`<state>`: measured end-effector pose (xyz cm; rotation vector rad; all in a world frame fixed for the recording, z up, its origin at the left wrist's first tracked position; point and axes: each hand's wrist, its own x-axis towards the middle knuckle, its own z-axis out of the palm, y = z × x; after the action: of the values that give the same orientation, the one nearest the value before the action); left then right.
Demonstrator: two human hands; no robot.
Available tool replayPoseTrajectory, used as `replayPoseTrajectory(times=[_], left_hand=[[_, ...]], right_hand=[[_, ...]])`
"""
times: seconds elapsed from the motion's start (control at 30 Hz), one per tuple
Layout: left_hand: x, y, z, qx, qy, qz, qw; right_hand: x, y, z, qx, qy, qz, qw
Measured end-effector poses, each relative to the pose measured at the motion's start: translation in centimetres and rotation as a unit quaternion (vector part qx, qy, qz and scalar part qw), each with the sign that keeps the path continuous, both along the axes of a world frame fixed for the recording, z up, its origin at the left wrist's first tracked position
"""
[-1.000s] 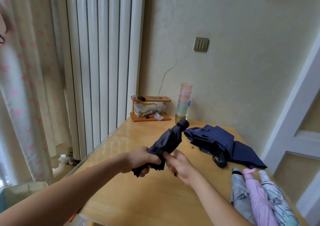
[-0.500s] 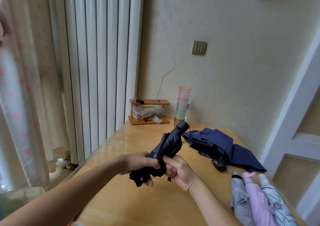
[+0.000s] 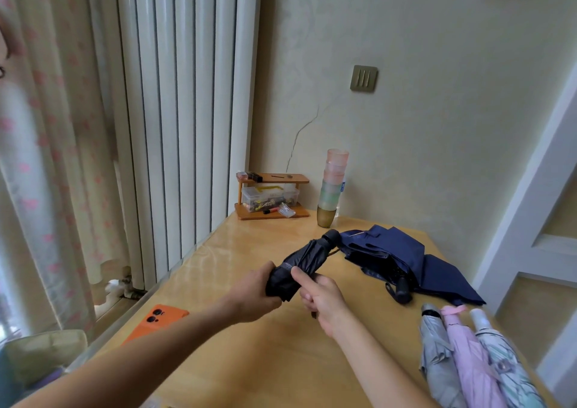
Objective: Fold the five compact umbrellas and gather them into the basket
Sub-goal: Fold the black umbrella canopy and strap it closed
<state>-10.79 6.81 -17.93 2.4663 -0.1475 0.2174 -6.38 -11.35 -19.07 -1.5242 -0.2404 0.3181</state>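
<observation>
Wooden table (image 3: 281, 361), pale and glossy, fills the lower part of the view and runs back into a corner of the room. To its left stand a tall white radiator (image 3: 187, 111) and a sheer curtain (image 3: 46, 158) with pink flowers.

On the far right of the table, a navy umbrella (image 3: 390, 251) lies loose and unrolled. Its fabric is spread in slack folds and its black handle points toward the viewer. Nearer, at the right edge, three rolled umbrellas lie side by side and touching: a grey umbrella (image 3: 437, 354), a pink umbrella (image 3: 471, 354) and a pale patterned umbrella (image 3: 505, 367).

Two bare forearms reach in from the bottom. Between them, raised above the middle of the table, is a black umbrella (image 3: 307, 259). It is collapsed and tilted, with its capped tip pointing up and away toward the navy one. The left hand (image 3: 253, 292) is wrapped around its near end. The right hand (image 3: 321, 298) grasps it just beside the left, thumb laid up along the fabric and fingers curled below.

An orange phone (image 3: 153, 320) lies face down near the table's left edge. In the far corner sit a small wooden shelf (image 3: 271, 197) holding a clear box, and just right of it a stack of cups (image 3: 332, 186). A switch (image 3: 363, 78) is on the wall above.
</observation>
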Motion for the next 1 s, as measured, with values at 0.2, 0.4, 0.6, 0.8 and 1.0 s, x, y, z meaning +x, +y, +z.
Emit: replayPoseTrajectory(times=[0.2, 0.4, 0.6, 0.8, 1.0], left_hand=[[-1.0, 0.2, -0.3, -0.283, 0.149, -0.161, 0.934], [-0.4, -0.8, 1.2, -0.208, 0.175, -0.125, 0.954], [-0.1, -3.9, -1.5, 0.198, 0.016, 0.001, 0.98], [0.0, -3.9, -2.5, 0.24, -0.045, 0.017, 0.97], [0.4, -1.2, -1.3, -0.183, 0.136, 0.019, 0.973]], right_hand=[[-0.2, -0.8, 1.0, 0.04, -0.016, 0.076, 0.996], [-0.8, 0.0, 1.4, -0.021, 0.0, -0.041, 0.999], [-1.2, 1.6, -0.1, -0.039, 0.126, -0.127, 0.983], [-1.2, 2.0, -0.3, -0.031, 0.098, -0.047, 0.994], [-0.2, 0.0, 0.3, -0.101, 0.012, 0.039, 0.994]])
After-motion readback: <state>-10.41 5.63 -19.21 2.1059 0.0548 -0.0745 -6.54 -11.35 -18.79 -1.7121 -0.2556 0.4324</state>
